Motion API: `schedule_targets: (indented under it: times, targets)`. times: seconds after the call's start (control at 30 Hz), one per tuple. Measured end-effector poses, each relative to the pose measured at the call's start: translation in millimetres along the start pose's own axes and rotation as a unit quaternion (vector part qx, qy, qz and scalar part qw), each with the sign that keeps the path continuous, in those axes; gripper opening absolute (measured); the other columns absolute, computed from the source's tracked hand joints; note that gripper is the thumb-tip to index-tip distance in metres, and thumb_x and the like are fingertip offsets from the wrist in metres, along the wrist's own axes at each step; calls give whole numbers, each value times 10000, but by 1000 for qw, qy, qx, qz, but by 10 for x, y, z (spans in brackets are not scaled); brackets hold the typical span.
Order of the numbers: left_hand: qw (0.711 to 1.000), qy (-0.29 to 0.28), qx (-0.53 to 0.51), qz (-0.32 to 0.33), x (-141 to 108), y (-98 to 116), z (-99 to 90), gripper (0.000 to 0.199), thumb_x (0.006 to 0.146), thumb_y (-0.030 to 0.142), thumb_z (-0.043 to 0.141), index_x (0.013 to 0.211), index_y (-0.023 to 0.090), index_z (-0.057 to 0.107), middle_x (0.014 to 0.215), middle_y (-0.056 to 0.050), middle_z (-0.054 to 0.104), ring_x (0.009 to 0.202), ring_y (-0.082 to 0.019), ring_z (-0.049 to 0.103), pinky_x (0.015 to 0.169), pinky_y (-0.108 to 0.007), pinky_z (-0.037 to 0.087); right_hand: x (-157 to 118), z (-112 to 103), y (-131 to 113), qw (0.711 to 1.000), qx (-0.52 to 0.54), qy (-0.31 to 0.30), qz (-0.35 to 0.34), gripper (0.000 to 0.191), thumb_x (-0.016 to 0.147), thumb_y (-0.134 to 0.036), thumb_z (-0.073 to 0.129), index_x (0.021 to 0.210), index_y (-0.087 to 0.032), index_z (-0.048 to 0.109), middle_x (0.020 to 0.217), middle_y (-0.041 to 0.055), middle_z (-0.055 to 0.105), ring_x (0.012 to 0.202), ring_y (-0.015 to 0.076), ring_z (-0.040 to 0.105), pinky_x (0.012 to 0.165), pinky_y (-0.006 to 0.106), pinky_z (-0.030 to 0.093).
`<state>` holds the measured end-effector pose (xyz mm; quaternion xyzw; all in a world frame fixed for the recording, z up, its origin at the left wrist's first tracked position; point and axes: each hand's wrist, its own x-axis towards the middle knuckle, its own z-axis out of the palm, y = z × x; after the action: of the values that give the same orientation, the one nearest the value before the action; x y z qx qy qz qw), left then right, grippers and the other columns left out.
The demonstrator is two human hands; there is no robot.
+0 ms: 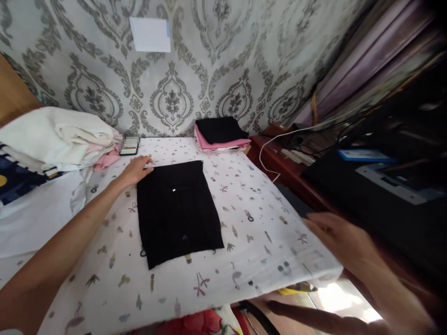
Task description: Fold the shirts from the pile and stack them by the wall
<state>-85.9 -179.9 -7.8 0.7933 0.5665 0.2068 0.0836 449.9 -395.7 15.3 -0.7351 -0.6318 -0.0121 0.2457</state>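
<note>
A black piece of cloth (178, 214), folded into a rough rectangle, lies flat on the white patterned sheet (251, 237). On it show a small white speck and, lower down, a tiny round mark. My left hand (138, 170) rests at the cloth's far left corner, with thumb and fingers apart. Off to the right, my right hand (337, 235) is over the sheet's right edge, smeared by motion. Its fingers are too blurred to read, and whether it holds anything does not show.
At the back stands a folded stack with black cloth (221, 129) over pink cloth (223, 144). Rumpled white cloth (56, 135) is heaped left, beside a dark phone-like object (129, 146). A white cable (263, 156) crosses the dark red furniture (300, 179) at right.
</note>
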Motion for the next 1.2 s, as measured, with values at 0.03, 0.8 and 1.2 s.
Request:
schedule_targets:
  times: [0.03,0.8,1.2]
  targets:
    - [1000,-21,1,-7,5,-48,14,325,811,406,552,1051,200,623,1072,-103,667,1018,-277,601,932,-406,465,190,120,-175,996,49,-49,-51,286,838,-574,558,815,-326,699,941,100,739,779,272,709,656,417,560]
    - [994,-16,-89,-64,-313,295,-464,231,736,392,629,865,200,618,746,9,596,673,-176,513,637,-287,376,1735,1349,-2006,904,342,-253,-46,198,691,-79,671,753,-196,523,623,-45,549,464,76,490,427,206,376]
    - [998,-30,-24,57,-1678,1106,-648,90,846,293,509,912,248,552,948,-50,614,853,-232,575,699,-316,435,116,597,-1309,873,410,-228,-134,109,720,-205,625,801,-241,561,1053,57,738,1007,227,696,876,400,559]
